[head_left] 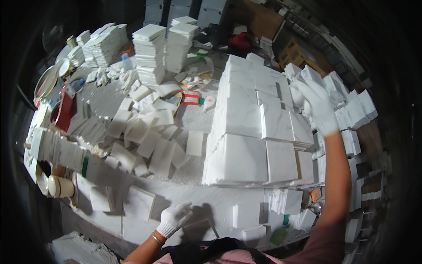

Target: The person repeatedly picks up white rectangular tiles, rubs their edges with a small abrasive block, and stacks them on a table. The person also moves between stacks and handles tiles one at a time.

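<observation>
My right hand [320, 108], in a white glove, reaches far out to the right, past the tall block of stacked white marble tiles [242, 115]. Its fingers curl down among the upright marble tiles [351, 110] beyond the block; whatever they close on is hidden. Low in the middle, my left hand [173, 219], also gloved, hovers above the bench slab [184, 192] with loosely bent fingers apart and nothing in them. Left of it a marble tile [140, 202] stands tilted on the slab. Another tile [247, 215] is to its right.
Loose white tiles [149, 136] lie heaped at centre left. Tall tile stacks [149, 50] rise behind them. A red-and-white packet [190, 97] and a small white bottle [209, 103] lie near the block. A cream mug-like container [60, 186] and a red box [64, 110] stand at left.
</observation>
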`<state>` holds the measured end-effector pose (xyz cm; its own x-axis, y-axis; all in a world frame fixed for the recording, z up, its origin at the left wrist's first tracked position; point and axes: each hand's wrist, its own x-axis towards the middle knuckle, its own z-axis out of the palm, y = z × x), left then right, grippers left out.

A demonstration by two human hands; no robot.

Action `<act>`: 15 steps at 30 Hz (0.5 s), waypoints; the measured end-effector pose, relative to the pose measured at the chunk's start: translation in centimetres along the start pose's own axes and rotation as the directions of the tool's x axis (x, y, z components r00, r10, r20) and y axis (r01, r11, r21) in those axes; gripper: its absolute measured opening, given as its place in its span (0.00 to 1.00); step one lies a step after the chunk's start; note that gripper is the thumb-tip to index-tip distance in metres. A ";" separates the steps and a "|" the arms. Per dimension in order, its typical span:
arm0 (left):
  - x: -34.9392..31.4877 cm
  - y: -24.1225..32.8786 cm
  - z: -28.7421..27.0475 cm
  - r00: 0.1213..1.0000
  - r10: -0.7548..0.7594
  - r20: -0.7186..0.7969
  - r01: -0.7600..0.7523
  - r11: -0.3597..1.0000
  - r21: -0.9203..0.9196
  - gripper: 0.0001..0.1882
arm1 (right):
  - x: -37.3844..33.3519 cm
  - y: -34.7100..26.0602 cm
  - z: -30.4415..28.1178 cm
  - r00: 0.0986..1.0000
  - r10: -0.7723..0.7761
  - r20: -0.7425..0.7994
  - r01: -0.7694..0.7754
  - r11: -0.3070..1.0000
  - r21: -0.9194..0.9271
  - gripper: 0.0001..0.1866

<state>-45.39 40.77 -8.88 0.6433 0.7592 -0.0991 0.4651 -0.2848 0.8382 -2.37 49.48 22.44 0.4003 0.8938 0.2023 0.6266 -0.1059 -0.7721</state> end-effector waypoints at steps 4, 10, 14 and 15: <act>-2.3 1.7 -0.4 0.944 0.226 0.241 -0.268 0.950 0.160 0.33 | -13.0 -5.5 -1.1 0.992 0.096 0.083 -0.108 0.982 0.157 0.17; -5.4 1.1 1.1 0.865 0.314 0.391 -0.445 0.839 0.314 0.42 | -26.2 -3.3 2.7 0.829 0.252 0.499 -0.495 0.747 0.444 0.15; -5.6 2.5 0.9 0.822 0.336 0.460 -0.526 0.758 0.385 0.44 | -33.4 0.0 8.4 0.827 0.279 0.488 -0.520 0.711 0.474 0.12; -5.7 2.5 0.9 0.808 0.334 0.485 -0.545 0.735 0.403 0.45 | -34.6 0.7 9.8 0.830 0.271 0.488 -0.517 0.704 0.487 0.12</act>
<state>-47.29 35.20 -6.69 0.9701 0.2350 -0.0603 0.2363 -0.8589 0.4545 -22.37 22.72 9.00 0.1758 0.9254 -0.3357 -0.0917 -0.3241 -0.9416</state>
